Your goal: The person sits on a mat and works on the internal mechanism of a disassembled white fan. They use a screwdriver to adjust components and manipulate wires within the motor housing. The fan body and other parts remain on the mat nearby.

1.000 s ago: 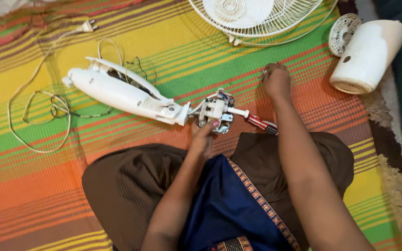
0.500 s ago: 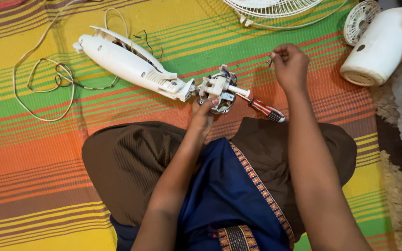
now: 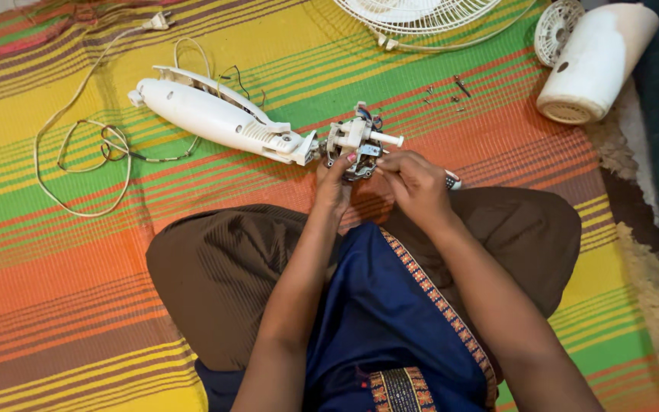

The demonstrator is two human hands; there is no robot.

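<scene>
Seated person on a striped floor mat point(image 3: 62, 305), working on a dismantled fan. The exposed motor assembly point(image 3: 356, 141), still joined to the white neck housing point(image 3: 215, 118), lies on the mat just beyond the person's knees. The left hand point(image 3: 335, 183) is curled under the near side of the motor, fingertips touching it and steadying it. The right hand point(image 3: 415, 181), which 1 s ago reached out toward the loose screws point(image 3: 444, 91) well apart on the orange stripe, has now come back beside the motor; it is closed around a screwdriver point(image 3: 451, 181), of which only the handle end shows past the palm. Whether a screw is pinched at the fingertips cannot be told. The return of the right hand suggests that work at the motor's fastenings is resuming, with both hands now meeting at the assembly. Beyond lie the fan guard point(image 3: 421, 19) and the white rear motor cover point(image 3: 593, 65); the power cord point(image 3: 78, 152) loops across the mat at the left.
</scene>
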